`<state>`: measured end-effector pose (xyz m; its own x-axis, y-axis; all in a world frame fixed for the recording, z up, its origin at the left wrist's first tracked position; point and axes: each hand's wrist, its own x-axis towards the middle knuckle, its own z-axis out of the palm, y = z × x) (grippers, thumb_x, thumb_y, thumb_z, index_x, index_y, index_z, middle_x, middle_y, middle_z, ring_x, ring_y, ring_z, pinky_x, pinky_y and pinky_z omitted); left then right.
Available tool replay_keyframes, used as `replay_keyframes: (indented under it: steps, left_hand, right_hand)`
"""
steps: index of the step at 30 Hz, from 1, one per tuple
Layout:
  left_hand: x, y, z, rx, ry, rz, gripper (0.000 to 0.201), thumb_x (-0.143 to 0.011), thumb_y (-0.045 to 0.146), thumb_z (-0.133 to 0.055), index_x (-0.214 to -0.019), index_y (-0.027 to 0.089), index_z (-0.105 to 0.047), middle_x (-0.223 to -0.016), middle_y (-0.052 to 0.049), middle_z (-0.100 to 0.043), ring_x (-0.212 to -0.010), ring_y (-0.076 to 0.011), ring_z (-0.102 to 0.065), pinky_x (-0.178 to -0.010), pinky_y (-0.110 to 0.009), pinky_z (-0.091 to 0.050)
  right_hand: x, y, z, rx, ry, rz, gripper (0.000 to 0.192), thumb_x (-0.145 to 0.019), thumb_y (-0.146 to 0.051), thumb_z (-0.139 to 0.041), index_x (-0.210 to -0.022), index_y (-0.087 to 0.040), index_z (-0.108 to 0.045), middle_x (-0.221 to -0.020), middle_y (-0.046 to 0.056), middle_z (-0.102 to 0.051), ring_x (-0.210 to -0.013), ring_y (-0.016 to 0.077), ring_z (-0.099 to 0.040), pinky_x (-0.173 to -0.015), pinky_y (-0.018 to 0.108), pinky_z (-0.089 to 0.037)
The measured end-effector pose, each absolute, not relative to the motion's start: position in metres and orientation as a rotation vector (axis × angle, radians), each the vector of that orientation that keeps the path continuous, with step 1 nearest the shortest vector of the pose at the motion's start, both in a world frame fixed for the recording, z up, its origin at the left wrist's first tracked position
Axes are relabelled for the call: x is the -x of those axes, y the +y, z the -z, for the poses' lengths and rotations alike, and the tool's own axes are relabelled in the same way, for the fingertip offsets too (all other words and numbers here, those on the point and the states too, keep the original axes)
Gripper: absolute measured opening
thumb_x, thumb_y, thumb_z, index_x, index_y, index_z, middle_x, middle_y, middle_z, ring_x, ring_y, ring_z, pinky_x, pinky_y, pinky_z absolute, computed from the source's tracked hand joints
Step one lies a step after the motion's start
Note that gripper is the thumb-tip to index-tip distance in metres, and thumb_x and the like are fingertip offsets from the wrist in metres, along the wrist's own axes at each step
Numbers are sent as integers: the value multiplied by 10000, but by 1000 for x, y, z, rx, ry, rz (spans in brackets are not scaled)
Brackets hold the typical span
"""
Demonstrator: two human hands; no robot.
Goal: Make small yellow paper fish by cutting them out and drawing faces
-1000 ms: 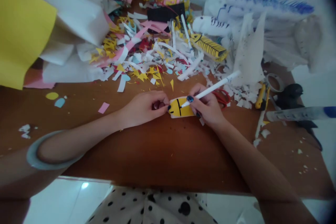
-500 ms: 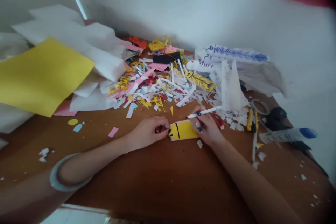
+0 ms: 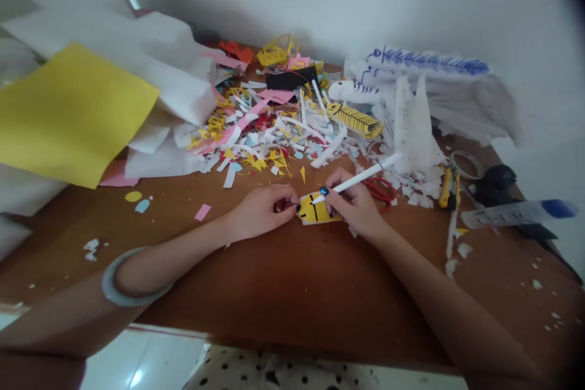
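Pen (image 3: 365, 175) tip lowered onto yellow cutout (image 3: 315, 210), gripped by right hand (image 3: 354, 207); left hand (image 3: 260, 210) pinches cutout; scraps (image 3: 274, 134) behind.

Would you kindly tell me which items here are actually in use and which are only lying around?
In use: left hand pinning the yellow paper piece; right hand drawing with the white marker.

Lying about: yellow sheet, paper scraps, red scissors, yellow utility knife, tape roll, striped yellow craft.
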<state>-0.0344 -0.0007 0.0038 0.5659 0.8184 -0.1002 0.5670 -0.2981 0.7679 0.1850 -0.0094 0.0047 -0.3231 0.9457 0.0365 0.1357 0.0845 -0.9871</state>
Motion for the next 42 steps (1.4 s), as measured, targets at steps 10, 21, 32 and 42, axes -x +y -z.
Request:
replay_keyframes:
  steps: [10, 21, 32, 42]
  left_hand:
    - [34, 0, -4, -1952, 1097, -415, 115, -845, 255, -511, -788, 181, -577, -741, 26, -551, -652, -102, -490, -605, -213, -364]
    - [33, 0, -6, -1946, 1088, -405, 123, -849, 265, -508, -805, 180, -586, -749, 21, -559, -655, -104, -499, -601, -213, -371]
    - [33, 0, -6, -1965, 1088, -396, 110, -843, 248, -503, -789, 178, -568, -743, 28, -539, -659, -101, -488, -621, -218, -363]
    - [34, 0, -4, -1988, 1070, -393, 106, -847, 236, -500, -786, 178, -565, -734, 28, -525, -664, -98, -475, -619, -213, -352]
  right_hand:
    - [-186, -11, 2, 1167, -1870, -1110, 148, -893, -335, -580, -849, -218, -499, -650, -52, -518, -552, 100, -444, -530, 234, -346]
    - [-186, -10, -3, 1154, -1904, -1091, 130, -902, -315, -545, -832, -219, -491, -648, -45, -488, -547, 103, -418, -523, 241, -321]
    - [-183, -13, -1, 1115, -2026, -939, 90, -924, -281, -525, -862, -222, -498, -696, -32, -515, -568, 106, -436, -557, 252, -327]
    - [-187, -13, -2, 1091, -1978, -1013, 87, -912, -284, -531, -851, -232, -498, -692, -27, -502, -573, 117, -420, -550, 258, -331]
